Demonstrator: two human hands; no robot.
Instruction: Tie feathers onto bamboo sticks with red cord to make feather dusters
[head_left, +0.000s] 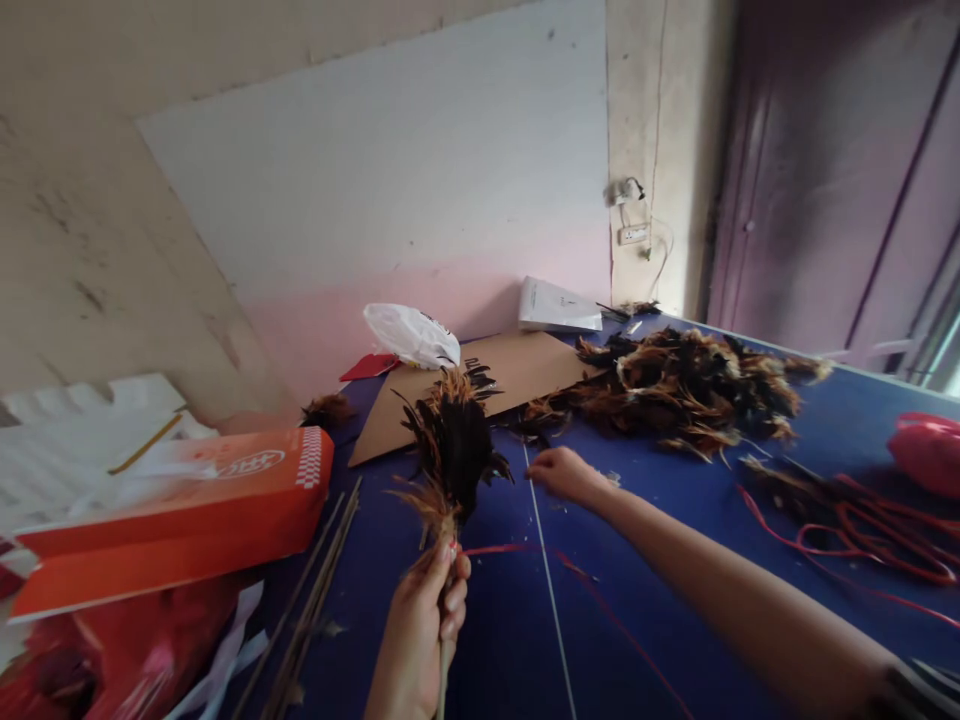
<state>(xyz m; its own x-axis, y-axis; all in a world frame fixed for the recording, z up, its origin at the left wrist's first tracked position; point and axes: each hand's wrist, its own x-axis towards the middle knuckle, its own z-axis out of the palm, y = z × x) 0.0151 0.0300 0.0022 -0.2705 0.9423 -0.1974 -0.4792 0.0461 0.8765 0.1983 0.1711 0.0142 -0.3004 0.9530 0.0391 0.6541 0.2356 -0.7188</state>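
A feather duster (454, 450), black and brown with a thin stick handle, stands upright at the middle. My left hand (431, 610) is wrapped round its stick, just below the lowest brown feathers. From that binding spot a red plastic string (574, 570) runs off to the right and down over the table. My right hand (566, 472) is over the blue table, right of the duster and near the edge of the feather pile (682, 385). Its fingers are curled together; what they pinch, if anything, is too small to make out.
A cardboard sheet (405, 405) lies behind the duster, with a white plastic bag (412, 335) and a silver-white box (559, 306) beyond. Thin sticks (315, 600) and an orange bag (247, 490) are at left. Tangled red string (862, 530) lies at right on the blue table (517, 640).
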